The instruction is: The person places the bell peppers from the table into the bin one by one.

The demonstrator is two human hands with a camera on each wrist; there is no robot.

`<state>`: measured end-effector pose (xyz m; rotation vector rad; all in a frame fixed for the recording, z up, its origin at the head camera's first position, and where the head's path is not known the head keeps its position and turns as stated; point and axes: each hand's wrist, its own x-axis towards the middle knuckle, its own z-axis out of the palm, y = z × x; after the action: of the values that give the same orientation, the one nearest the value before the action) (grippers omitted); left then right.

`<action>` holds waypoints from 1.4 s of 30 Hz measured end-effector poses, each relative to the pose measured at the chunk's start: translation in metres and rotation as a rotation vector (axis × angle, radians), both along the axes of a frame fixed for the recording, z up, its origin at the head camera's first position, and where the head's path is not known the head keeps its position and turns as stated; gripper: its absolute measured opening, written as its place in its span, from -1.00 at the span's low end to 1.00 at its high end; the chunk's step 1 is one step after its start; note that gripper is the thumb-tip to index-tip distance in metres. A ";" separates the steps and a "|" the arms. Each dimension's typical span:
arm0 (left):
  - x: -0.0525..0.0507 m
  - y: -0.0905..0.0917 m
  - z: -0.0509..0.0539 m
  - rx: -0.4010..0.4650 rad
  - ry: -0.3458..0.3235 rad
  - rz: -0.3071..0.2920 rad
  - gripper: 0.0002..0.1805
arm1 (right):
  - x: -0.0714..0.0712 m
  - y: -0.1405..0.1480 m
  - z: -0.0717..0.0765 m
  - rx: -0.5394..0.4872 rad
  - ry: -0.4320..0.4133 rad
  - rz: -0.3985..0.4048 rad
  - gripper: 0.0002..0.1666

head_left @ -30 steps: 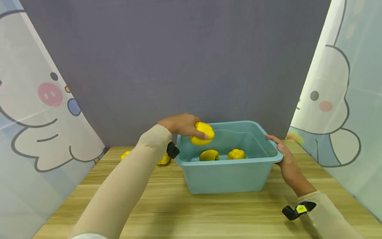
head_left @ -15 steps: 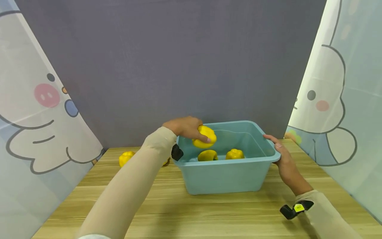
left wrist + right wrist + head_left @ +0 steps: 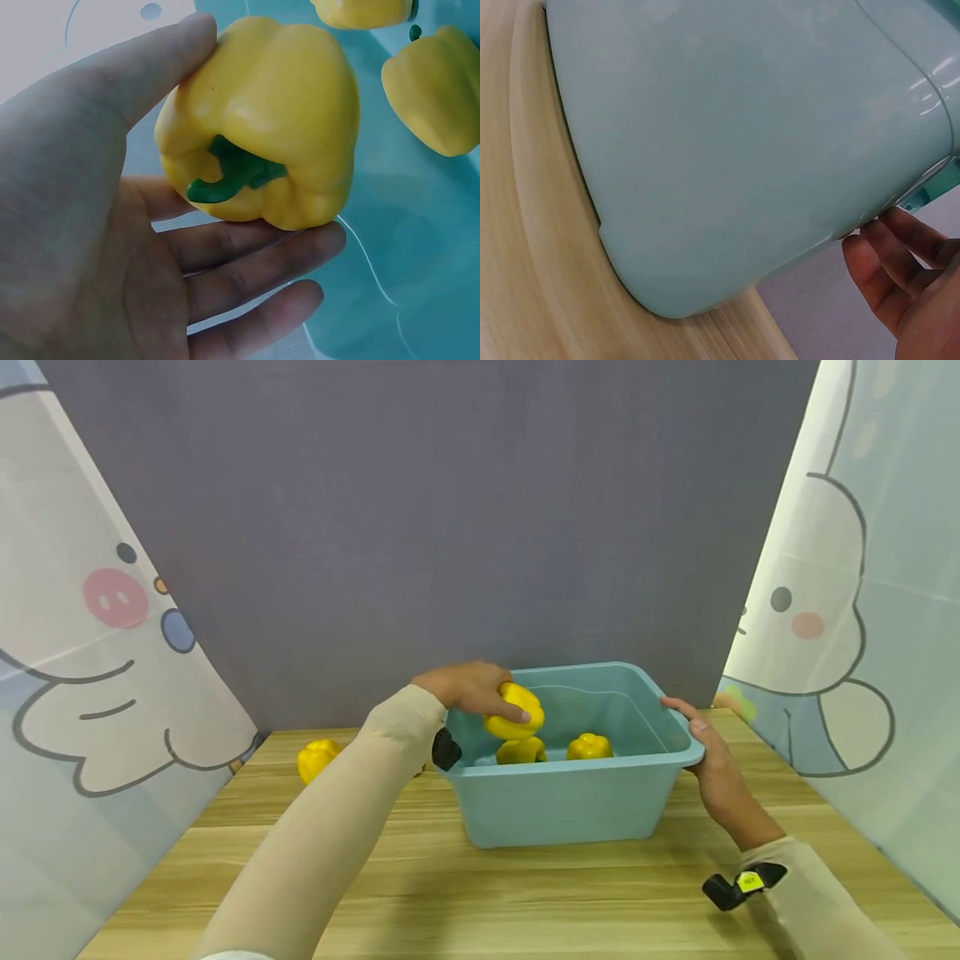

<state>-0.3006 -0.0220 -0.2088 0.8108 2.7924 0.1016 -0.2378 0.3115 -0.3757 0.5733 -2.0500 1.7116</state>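
My left hand (image 3: 474, 687) holds a yellow bell pepper (image 3: 517, 710) over the left part of a light blue-green plastic bin (image 3: 562, 806). In the left wrist view its thumb lies on one side of the pepper (image 3: 277, 90) and the fingers on the other, the green stem facing the palm. Two more yellow bell peppers lie inside the bin, one (image 3: 521, 753) just under the held one and one (image 3: 589, 747) near the middle. At the bin's right end my right hand (image 3: 720, 777) grips the rim; the right wrist view shows its fingers (image 3: 889, 259) against the outer wall.
Another yellow bell pepper (image 3: 318, 758) sits on the wooden table (image 3: 480, 902), left of the bin. Beside the left wrist, a further object is almost fully hidden by the forearm. A grey panel (image 3: 450, 527) stands behind, with cartoon-printed curtains (image 3: 825, 652) on both sides.
My left hand has lowered the bell pepper further into the bin and slightly to the right. The left pepper on the table shows more fully. The right hand keeps its grip on the rim.
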 end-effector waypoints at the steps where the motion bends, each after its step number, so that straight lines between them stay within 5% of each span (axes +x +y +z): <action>1: 0.000 0.000 0.000 0.004 0.001 -0.002 -0.34 | 0.000 0.000 0.000 -0.002 -0.001 0.002 -0.38; 21: 0.004 -0.005 -0.001 0.004 0.040 0.021 -0.37 | 0.003 -0.003 -0.003 0.042 0.005 -0.007 -0.38; 32: 0.008 -0.048 0.010 0.325 -0.013 -0.006 -0.43 | -0.001 -0.001 0.004 0.054 -0.030 0.003 -0.42; 42: 0.024 -0.082 -0.003 0.527 -0.039 -0.008 -0.52 | 0.002 0.004 0.006 0.056 -0.075 0.015 -0.43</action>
<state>-0.2765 -0.1038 -0.2118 0.9103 2.7507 0.8686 -0.2354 0.3153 -0.3698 0.5511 -2.1574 1.7130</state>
